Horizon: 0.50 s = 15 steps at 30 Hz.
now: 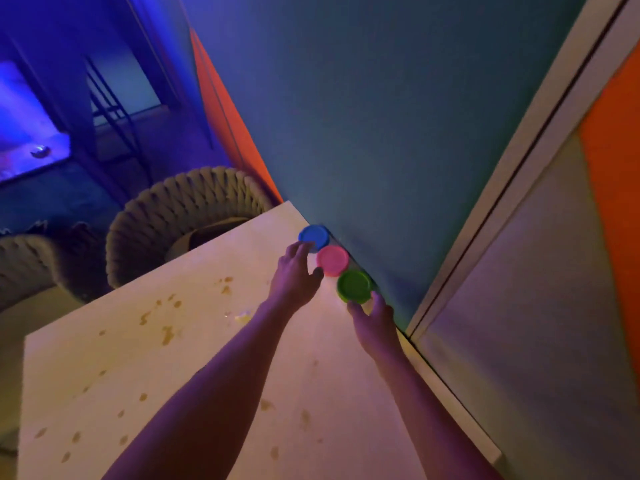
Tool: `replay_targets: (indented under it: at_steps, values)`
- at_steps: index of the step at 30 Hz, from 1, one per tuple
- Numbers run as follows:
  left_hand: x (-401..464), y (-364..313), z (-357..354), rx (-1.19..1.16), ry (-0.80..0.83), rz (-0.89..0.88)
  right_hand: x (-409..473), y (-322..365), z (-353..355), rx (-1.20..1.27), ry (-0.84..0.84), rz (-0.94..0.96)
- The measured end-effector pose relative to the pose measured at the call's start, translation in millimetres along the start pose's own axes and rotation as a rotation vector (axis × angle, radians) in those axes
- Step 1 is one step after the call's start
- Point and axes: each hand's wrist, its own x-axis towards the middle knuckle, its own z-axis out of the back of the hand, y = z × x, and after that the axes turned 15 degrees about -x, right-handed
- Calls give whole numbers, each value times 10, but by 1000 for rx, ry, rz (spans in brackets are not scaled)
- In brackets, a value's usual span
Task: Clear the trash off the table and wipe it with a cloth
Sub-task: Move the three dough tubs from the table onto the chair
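Woven chair point(180, 216) off the bench's far-left edge. Bench point(194, 358) carries brown stains point(166, 336) and one pale scrap point(242, 317) near the middle. Left hand point(294, 275) reaches for the blue tub point(314, 237) and pink tub point(332, 259), fingers spread, touching, gripping nothing yet. Right hand point(372, 320), fingers loose, touches the green tub point(354, 286). Tubs sit in a row against the wall. Step appears to be clearing; next, close on the tubs and lift. No cloth in view.
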Motion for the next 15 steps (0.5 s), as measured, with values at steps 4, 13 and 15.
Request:
replay_targets:
  at_steps: [4,13,15]
  values:
    - [634,39,53,61,7,29,383,26,-85,4,-2,-70]
    - [1456,394,-174,83,148,206,798,-149,-420,113,-6,-288]
    - [1531,446,-231,80,161,244,864,-257,-535,151,-13,-301]
